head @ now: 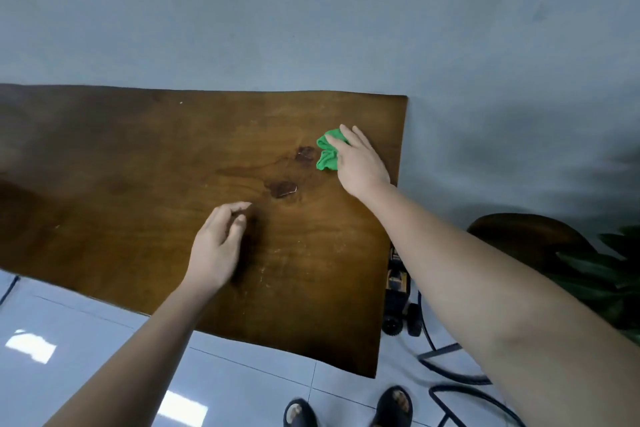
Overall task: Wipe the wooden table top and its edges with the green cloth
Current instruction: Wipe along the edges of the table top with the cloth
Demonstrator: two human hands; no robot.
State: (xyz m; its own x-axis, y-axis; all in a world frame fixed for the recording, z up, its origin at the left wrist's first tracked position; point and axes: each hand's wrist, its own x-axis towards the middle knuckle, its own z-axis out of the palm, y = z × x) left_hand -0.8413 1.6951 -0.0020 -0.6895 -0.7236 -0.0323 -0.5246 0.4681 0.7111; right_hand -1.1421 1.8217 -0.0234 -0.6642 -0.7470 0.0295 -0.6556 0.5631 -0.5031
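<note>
Starting at the left of my feed, the long stretch of the wooden worktop (121,166) lies dark and dull, with a pale speck near its far edge, and I see no sheen or streak there to say a cloth has passed. Further in, the left hand (218,246) hovers just over the wood near the front, fingers loosely curled, holding nothing. Just past it are two dark knots (282,188) in the grain, and pale scuffs and flecks show toward the near edge. Then comes the green cloth (327,152), bunched on the right rear part of the top, close to the farther knot. The right hand (360,163) lies palm down on it, fingers fairly straight, pressing it to the wood rather than clutching it. Beyond the right edge stand a yellow-and-black wheeled machine (398,281), a dark hose (450,371) and a dark stool (526,236). My judgement: the wiping is under way on the top's right part only. I cannot tell how much has been covered, and the left stretch and all the edges look yet to be done.
</note>
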